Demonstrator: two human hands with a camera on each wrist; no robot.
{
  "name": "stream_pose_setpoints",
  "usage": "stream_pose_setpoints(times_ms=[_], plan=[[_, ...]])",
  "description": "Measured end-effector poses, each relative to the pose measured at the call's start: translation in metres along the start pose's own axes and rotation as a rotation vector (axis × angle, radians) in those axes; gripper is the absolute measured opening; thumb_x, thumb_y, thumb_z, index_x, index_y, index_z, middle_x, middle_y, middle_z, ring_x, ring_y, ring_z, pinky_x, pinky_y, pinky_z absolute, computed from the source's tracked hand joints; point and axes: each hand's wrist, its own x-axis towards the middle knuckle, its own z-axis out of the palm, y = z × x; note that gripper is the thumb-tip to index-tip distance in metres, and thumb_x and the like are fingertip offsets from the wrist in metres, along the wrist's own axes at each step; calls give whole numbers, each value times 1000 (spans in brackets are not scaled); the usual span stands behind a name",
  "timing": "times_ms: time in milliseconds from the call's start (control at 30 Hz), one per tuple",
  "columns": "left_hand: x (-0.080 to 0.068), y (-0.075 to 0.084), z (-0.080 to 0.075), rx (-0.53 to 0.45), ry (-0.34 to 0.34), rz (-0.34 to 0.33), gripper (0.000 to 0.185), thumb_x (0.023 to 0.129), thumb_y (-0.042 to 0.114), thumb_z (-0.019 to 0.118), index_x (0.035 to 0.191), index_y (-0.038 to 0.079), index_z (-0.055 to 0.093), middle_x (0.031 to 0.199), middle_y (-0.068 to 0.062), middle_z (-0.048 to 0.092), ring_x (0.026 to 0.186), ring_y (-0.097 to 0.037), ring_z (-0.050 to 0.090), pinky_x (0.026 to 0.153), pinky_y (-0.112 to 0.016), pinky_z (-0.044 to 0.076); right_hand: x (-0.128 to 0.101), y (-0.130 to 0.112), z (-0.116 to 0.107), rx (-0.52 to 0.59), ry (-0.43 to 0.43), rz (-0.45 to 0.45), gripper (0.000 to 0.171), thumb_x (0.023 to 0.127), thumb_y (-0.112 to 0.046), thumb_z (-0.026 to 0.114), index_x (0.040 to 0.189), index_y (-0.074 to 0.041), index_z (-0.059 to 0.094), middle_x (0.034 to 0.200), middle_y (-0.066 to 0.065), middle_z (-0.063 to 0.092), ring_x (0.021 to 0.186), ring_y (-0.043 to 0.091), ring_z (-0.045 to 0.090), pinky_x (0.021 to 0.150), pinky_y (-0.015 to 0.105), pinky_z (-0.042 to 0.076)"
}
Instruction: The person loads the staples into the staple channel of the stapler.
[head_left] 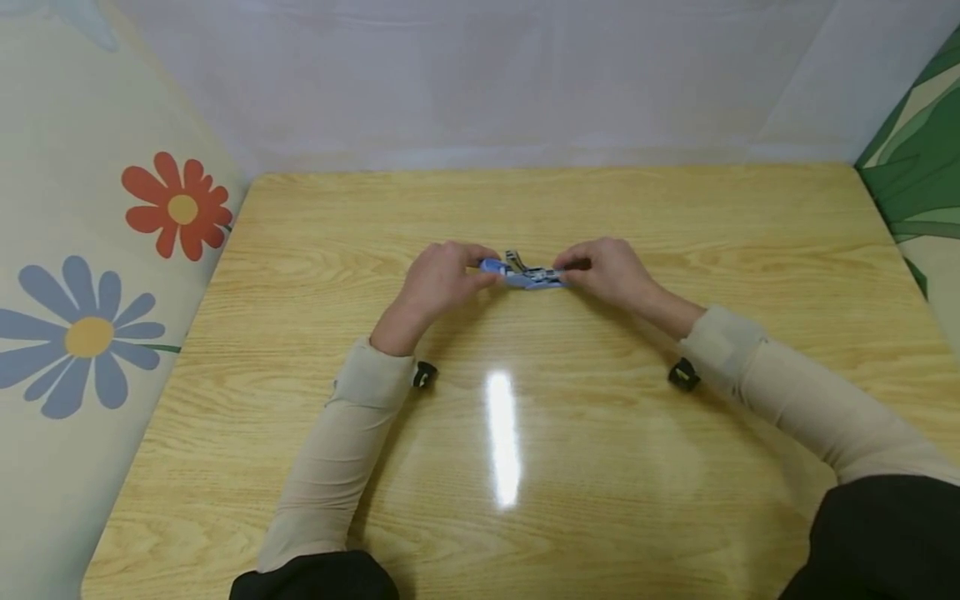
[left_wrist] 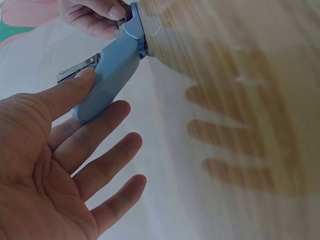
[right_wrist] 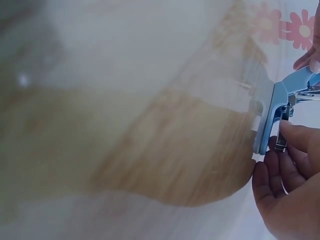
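Observation:
A light-blue stapler, spread wide at its hinge, lies between the two hands near the middle of the table. My left hand pinches the blue top arm between thumb and forefinger, its other fingers spread. A metal strip sticks out from that arm beside the thumb. At the other end, my right hand pinches the metal rail over the blue base, thumb on top and fingers curled beneath. In the head view the fingertips cover both ends of the stapler.
The shiny wood-grain table reflects a bright light strip. A white cloth wall rises along its far edge. Flower-painted panels border the left side, a green-leaf panel the right. Black wrist cameras sit below the cuffs.

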Motion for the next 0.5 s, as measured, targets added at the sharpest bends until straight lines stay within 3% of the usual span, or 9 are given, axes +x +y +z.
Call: stream_pose_setpoints(times_ms=[200, 500], plan=[[1, 1, 1, -1, -8, 6, 40, 92, 45, 65, 126, 24, 67, 123, -2, 70, 101, -23, 64, 82, -38, 48, -2, 4, -3, 8, -5, 8, 22, 88, -17, 72, 110, -14, 74, 112, 7, 74, 101, 23, 67, 92, 40, 51], [1, 0, 0, -9, -19, -3, 41, 92, 44, 65, 128, 24, 66, 125, -4, 69, 113, -26, 63, 92, -42, 49, -6, 13, -9, 13, 4, 19, 21, 89, -17, 73, 109, -12, 74, 110, 8, 75, 100, 23, 68, 92, 39, 52]])
